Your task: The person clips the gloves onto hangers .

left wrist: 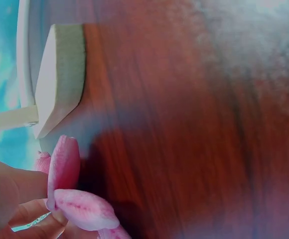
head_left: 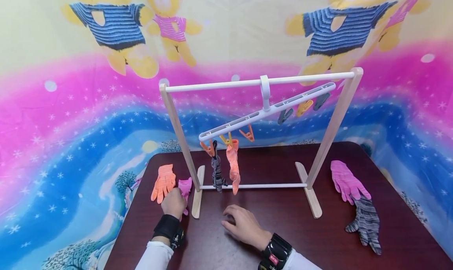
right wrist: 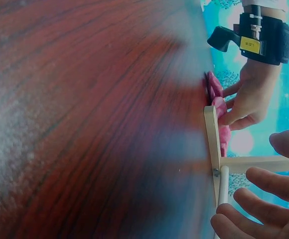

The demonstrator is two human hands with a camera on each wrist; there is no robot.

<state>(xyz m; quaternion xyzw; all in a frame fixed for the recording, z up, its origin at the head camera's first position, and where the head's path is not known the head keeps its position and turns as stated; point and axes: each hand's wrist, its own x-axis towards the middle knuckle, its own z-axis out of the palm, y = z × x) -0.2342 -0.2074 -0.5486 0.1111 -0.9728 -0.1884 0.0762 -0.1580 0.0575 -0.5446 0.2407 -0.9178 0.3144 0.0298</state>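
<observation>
My left hand [head_left: 174, 202] pinches a pink glove [head_left: 185, 186] between thumb and fingers at the left of the table. In the left wrist view, folded pink glove fingers [left wrist: 84, 210] stick out past the fingertips. An orange glove [head_left: 164, 182] lies flat just left of that hand. My right hand [head_left: 247, 225] hovers over the table's front middle, its fingers loosely bent and holding nothing. Behind it, a grey-black striped glove [head_left: 217, 171] hangs from an orange clip [head_left: 208, 147], and another orange glove [head_left: 233, 166] from a yellow clip [head_left: 226, 139].
A wooden rack [head_left: 329, 132] with a white top bar [head_left: 219, 85] carries a slanted white clip hanger [head_left: 244, 122]. An orange clip [head_left: 247, 134] and several grey and yellow clips [head_left: 304, 108] hang bare. At the right lie a pink glove [head_left: 348, 179] and a striped glove [head_left: 364, 221].
</observation>
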